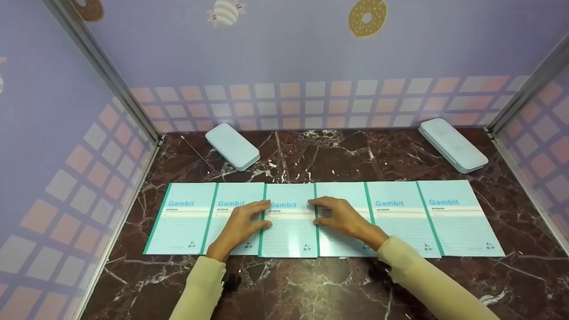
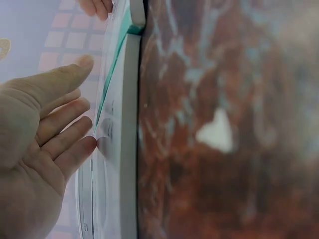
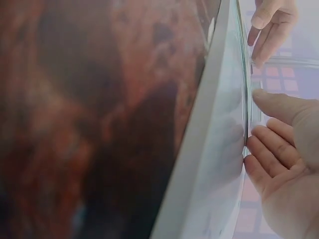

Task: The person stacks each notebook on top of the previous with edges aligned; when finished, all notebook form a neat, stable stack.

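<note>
Several pale-blue "Gambit" notebooks with green spines lie side by side in a row. My left hand is over the second notebook from the left, its fingertips by the green spine of the third notebook. Over the fourth notebook is my right hand, thumb and fingertips pointing left near that notebook's spine. Both hands have relaxed, spread fingers and grip nothing. In the left wrist view the little finger touches a cover; in the right wrist view the fingertips also meet a cover.
Behind the row, a white case lies at the back left and another white case at the back right. Patterned wall panels enclose the dark marbled tabletop at the back and sides.
</note>
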A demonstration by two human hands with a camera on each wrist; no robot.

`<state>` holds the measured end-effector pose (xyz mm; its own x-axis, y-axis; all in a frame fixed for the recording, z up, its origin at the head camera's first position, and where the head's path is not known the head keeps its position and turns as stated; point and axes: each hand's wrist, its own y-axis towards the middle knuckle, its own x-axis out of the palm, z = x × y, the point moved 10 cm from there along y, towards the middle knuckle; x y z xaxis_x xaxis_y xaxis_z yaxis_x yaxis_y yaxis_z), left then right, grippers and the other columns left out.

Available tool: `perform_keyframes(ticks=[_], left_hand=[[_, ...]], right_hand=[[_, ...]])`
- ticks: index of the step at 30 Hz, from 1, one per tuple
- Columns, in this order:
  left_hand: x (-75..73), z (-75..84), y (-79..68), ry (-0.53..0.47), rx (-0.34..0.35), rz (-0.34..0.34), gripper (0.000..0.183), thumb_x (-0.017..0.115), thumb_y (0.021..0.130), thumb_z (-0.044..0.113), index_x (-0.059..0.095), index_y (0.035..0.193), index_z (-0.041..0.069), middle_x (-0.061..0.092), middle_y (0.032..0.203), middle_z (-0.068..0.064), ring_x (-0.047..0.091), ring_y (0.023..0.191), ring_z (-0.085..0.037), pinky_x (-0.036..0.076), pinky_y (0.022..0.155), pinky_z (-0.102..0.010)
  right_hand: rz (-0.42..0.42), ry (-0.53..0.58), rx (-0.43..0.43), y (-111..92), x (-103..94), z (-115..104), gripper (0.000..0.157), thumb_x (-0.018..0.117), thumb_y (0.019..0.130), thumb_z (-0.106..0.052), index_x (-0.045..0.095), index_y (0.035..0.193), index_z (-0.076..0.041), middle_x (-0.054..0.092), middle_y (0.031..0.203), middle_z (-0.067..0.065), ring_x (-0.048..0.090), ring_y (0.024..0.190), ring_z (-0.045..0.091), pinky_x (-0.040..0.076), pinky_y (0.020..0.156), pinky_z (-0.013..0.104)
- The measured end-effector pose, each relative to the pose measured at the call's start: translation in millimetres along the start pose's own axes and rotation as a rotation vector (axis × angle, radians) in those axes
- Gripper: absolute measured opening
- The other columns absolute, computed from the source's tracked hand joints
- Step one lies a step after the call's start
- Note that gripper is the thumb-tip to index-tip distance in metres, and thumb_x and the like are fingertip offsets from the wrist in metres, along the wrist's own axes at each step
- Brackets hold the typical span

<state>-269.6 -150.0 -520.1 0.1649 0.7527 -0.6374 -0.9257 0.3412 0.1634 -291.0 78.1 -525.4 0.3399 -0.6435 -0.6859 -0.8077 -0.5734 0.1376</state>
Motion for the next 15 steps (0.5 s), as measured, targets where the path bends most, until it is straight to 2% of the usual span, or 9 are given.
perform_keyframes(ticks=[8,15], left_hand=[[4.0,5.8,-1.2,0.054,0.031,-0.032,0.054,0.086,0.089,0.011,0.068,0.137,-0.005,0.063,0.144,-0.023,0.057,0.136,-0.043,0.047,0.112,-0.054],[6.1,4.5,-1.7,0.072,0.020,-0.039,0.055,0.088,0.087,0.011,0.069,0.137,-0.004,0.064,0.144,-0.019,0.058,0.136,-0.040,0.048,0.112,-0.052]], right_hand=[[-0.037,-0.096,-0.095,-2,3.2,-9,0.056,0.087,0.089,-0.011,0.067,0.140,0.001,0.070,0.134,0.017,0.065,0.123,0.037,0.051,0.108,0.050],[-0.047,-0.111,-0.132,-3,5.0,-13,0.055,0.085,0.091,-0.012,0.066,0.140,0.003,0.069,0.136,0.017,0.065,0.123,0.036,0.051,0.108,0.051]])
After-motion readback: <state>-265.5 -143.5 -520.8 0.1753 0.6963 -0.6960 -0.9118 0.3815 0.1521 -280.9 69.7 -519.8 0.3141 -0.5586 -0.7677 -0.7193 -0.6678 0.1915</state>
